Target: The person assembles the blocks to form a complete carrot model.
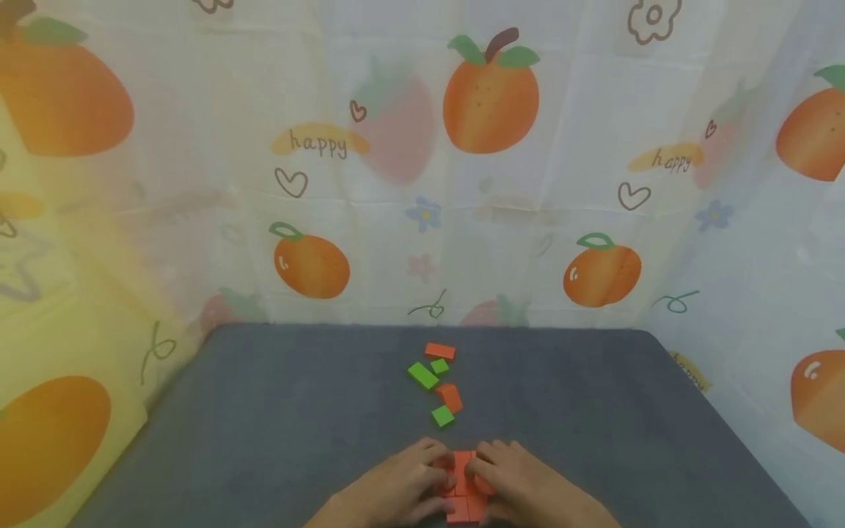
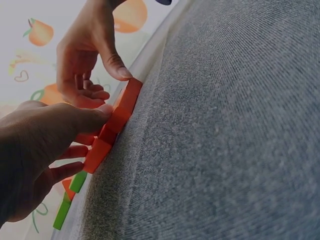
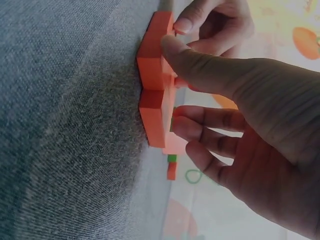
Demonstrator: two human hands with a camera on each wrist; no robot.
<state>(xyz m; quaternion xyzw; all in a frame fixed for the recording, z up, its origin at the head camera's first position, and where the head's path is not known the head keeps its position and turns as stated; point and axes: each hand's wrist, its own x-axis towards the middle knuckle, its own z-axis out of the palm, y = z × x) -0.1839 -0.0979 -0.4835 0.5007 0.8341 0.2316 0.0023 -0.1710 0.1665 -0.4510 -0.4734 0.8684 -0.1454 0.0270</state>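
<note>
Several orange-red blocks (image 1: 462, 506) lie side by side in a flat cluster at the table's near edge. My left hand (image 1: 412, 480) grips the cluster's left side with bent fingers, and its thumb lies at the near blocks. From the right, my right hand (image 1: 521, 480) holds the opposite side, index finger bent over the top. In the left wrist view, the left thumb (image 2: 95, 117) presses an orange block (image 2: 127, 100). The right wrist view shows the right thumb (image 3: 182, 52) on a block edge, the other fingers loosely curled beside the blocks. Parts of the cluster are hidden under both hands.
Beyond the hands, loose blocks lie in a rough line: a green square (image 1: 443, 416), an orange block (image 1: 451, 397), a long green block (image 1: 423, 375), a small green one (image 1: 439, 366) and an orange bar (image 1: 439, 351). Fruit-printed curtains (image 1: 488, 220) surround the grey table (image 1: 297, 411).
</note>
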